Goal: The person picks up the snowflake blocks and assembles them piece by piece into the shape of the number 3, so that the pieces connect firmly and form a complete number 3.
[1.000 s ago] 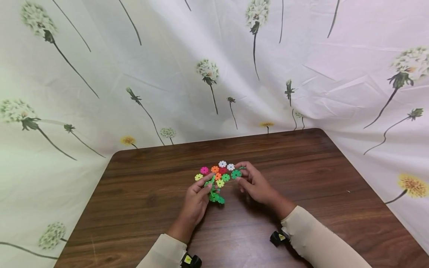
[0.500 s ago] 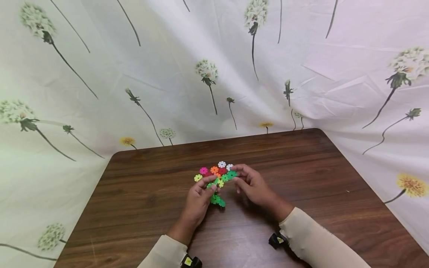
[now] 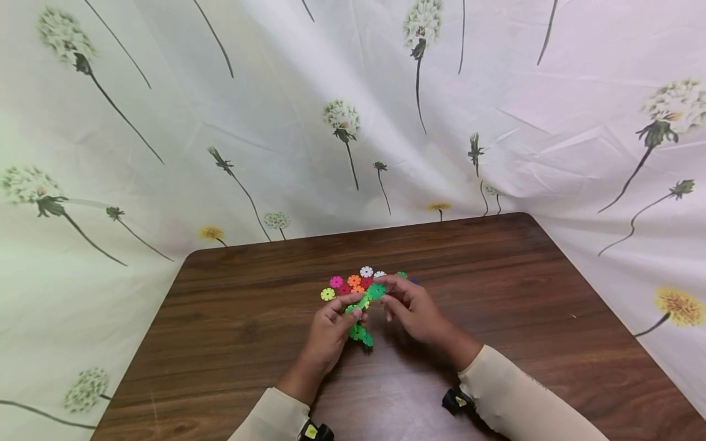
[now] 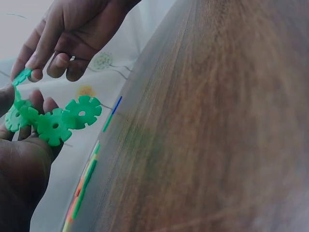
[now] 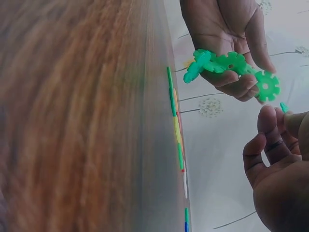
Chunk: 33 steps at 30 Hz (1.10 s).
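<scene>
My left hand grips a chain of joined green notched discs, held up off the table. The chain's lower end hangs below the fingers in the head view. Between thumb and fingertips my right hand pinches a single green notched disc, close to the upper end of the chain. In the right wrist view that single disc appears edge-on, a small gap from the chain's end disc. The right hand's other fingers are bent.
Behind the hands, loose notched discs lie flat on the brown wooden table: a pink disc, a yellow disc, a white disc and several others, partly hidden by the hands. A flower-printed cloth hangs past the table's far edge.
My right hand has moved left with its green disc, toward the chain in the left hand. Green and blue discs behind the right hand now show. The left hand has shifted slightly right and nearer.
</scene>
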Each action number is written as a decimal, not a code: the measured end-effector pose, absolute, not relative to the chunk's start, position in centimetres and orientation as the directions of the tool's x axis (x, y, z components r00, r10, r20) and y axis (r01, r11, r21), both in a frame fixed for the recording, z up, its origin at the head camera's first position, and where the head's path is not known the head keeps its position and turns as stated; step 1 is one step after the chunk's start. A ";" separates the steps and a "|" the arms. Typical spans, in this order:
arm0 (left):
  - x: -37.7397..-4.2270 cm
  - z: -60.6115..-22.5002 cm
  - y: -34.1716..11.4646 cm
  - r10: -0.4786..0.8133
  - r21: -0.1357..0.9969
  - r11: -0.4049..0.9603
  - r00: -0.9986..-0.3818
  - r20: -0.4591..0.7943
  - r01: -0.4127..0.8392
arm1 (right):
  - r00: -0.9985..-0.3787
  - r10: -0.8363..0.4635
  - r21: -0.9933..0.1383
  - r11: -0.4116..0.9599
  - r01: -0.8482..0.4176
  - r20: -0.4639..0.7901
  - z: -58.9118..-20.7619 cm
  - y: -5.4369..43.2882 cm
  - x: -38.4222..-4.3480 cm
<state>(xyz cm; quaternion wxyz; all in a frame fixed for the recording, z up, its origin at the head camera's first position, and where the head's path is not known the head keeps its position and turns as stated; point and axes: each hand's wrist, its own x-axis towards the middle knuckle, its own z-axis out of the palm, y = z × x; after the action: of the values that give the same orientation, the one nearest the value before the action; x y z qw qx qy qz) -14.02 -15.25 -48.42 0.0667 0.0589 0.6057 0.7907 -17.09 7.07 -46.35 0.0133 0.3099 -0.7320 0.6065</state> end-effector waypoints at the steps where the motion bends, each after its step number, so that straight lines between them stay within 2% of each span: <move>1: -14.0 -48.4 -15.2 0.178 0.967 -0.251 -0.984 0.011 -0.035 | -0.805 -0.442 -0.877 0.076 -0.474 0.396 -46.4 7.1 -17.1; 11: -14.0 -48.0 -15.2 0.194 0.971 -0.236 -0.981 0.018 -0.029 | -0.786 -0.474 -0.865 0.094 -0.492 0.396 -46.3 7.0 -17.0; 26: -13.8 -48.4 -15.6 0.205 0.968 -0.233 -0.968 0.146 0.096 | -0.741 -0.440 -0.789 0.109 -0.604 0.507 -46.4 6.4 -16.3; 33: -13.8 -48.5 -15.7 0.215 0.969 -0.225 -0.964 0.155 0.106 | -0.749 -0.472 -0.804 0.127 -0.580 0.466 -46.3 6.5 -16.2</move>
<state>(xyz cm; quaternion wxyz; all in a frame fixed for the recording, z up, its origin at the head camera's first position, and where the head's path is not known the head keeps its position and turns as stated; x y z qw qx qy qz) -13.78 -15.67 -48.51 0.0353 0.1291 0.6217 0.7718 -16.18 6.49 -46.27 0.0486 0.3511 -0.7492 0.5595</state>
